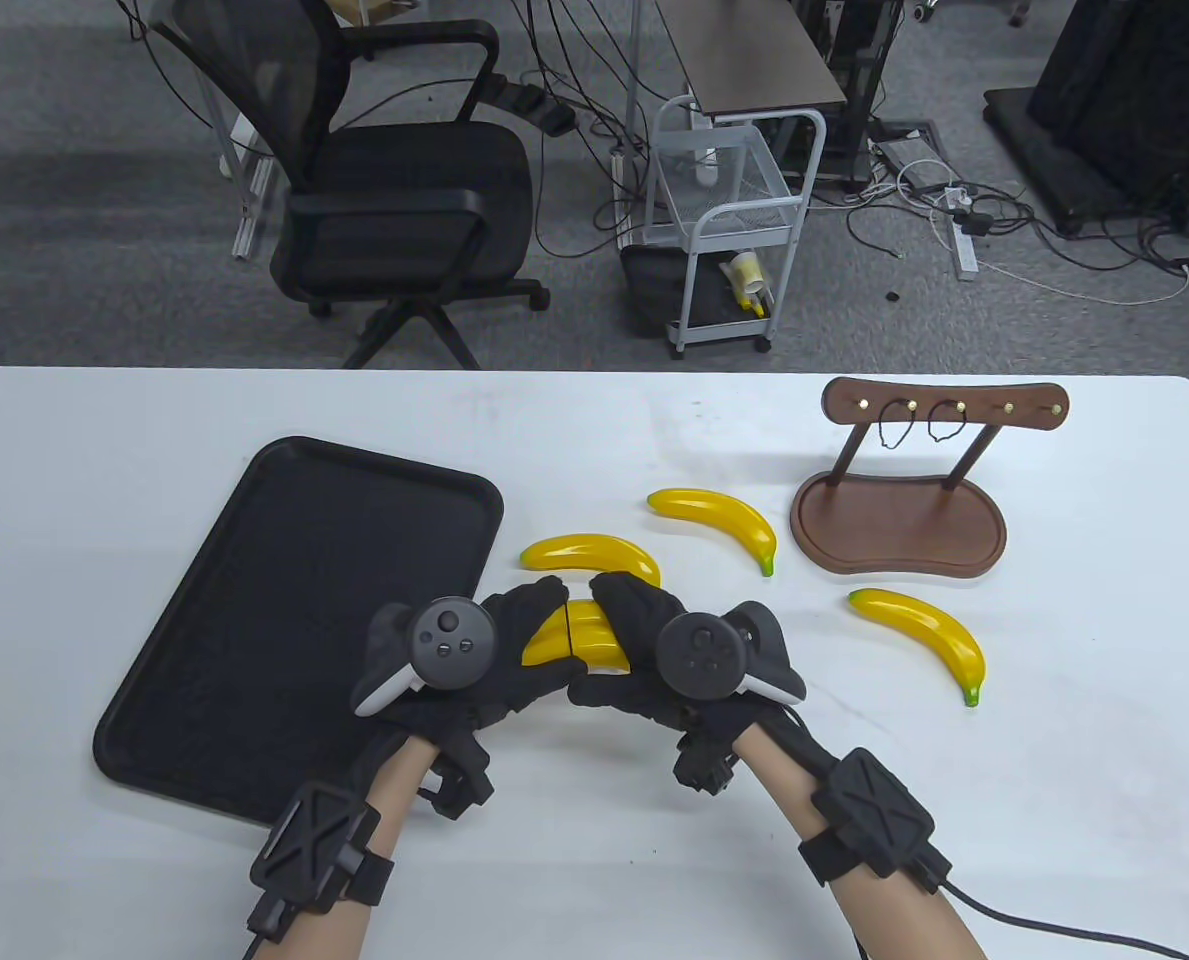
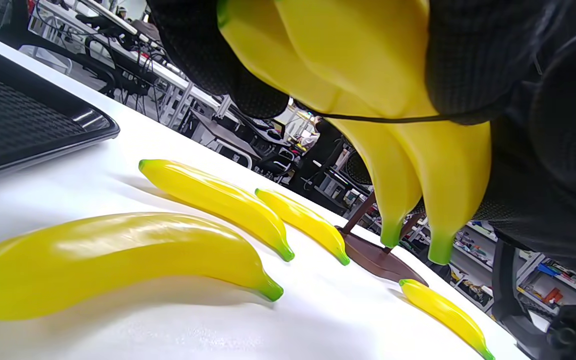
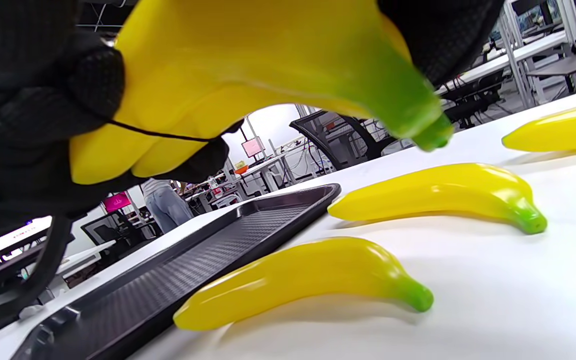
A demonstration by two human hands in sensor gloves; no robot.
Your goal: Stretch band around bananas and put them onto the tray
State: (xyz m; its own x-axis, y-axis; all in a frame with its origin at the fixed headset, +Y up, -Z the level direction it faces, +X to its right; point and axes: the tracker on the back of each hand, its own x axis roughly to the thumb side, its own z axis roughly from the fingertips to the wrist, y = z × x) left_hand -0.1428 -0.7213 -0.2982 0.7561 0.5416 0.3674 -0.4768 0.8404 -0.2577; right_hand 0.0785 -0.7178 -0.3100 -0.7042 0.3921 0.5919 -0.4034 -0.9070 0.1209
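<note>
Both gloved hands meet over the table's front middle and hold two yellow bananas (image 1: 564, 648) together, lifted off the surface. My left hand (image 1: 526, 628) grips their left end and my right hand (image 1: 622, 612) grips the right end. A thin black band (image 1: 566, 632) crosses the pair; it shows as a taut line in the left wrist view (image 2: 383, 119) and the right wrist view (image 3: 163, 134). The held bananas (image 2: 368, 60) point their green tips down. The black tray (image 1: 284, 620) lies just left of the hands.
Loose bananas lie behind the hands (image 1: 594, 555), further back (image 1: 719, 515) and to the right (image 1: 924, 635); another lies low beneath the hands (image 3: 298, 280). A wooden stand (image 1: 899, 525) at the right rear carries spare bands (image 1: 944, 425) on its hooks.
</note>
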